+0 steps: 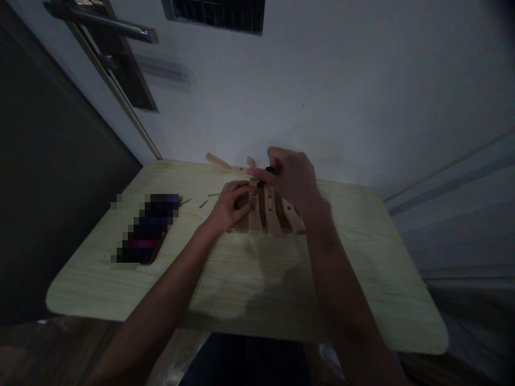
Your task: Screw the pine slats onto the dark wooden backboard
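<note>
My right hand pinches a small black tool, which points down at the upper part of a wooden strip. Its working tip is hidden, so I cannot tell its exact kind. My left hand has its thumb and fingers about that same strip, pressing it on a brown wooden board. Two more curved strips with holes, a middle one and a right one, lie across the board. Behind them rests a loose bent wooden piece, close to the wall.
Several screws lie left of my left hand. A phone, partly blurred out, lies on the left of the pale wooden table. The table's far edge meets a white door with a metal handle.
</note>
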{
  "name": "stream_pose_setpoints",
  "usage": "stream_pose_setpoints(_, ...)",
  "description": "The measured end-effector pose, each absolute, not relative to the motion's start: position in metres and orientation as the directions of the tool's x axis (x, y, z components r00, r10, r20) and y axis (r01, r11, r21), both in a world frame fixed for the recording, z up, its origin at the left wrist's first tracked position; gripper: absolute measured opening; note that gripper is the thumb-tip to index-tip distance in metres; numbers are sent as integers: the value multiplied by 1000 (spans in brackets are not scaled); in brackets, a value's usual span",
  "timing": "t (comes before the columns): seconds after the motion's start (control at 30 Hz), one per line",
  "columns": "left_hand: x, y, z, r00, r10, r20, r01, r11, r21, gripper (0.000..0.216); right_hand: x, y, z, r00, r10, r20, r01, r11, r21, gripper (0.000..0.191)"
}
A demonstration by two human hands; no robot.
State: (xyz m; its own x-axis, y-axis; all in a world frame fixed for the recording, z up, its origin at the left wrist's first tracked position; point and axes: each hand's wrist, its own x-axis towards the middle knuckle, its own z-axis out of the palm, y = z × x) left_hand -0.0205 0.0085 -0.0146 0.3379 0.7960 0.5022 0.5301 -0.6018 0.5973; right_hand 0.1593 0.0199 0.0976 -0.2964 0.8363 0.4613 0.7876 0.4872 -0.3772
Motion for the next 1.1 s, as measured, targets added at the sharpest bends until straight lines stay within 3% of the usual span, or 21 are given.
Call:
stream_pose_setpoints(0.5, -16, 4, -6, 284, 771, 570, 587, -610, 533, 21, 159, 22, 94, -236, 825, 513, 797, 466, -385, 53)
stream_pose_setpoints(0.8, -16, 6, -5, 322, 744, 586, 522, -656, 546, 23, 160, 21, 94, -242, 829, 505, 830, 447, -335, 50)
stream_pose_setpoints(1.1, -16, 5, -6, 294, 756, 585, 513, -641, 571, 21, 175, 19, 103, -436, 751, 497, 535, 659, -528, 26)
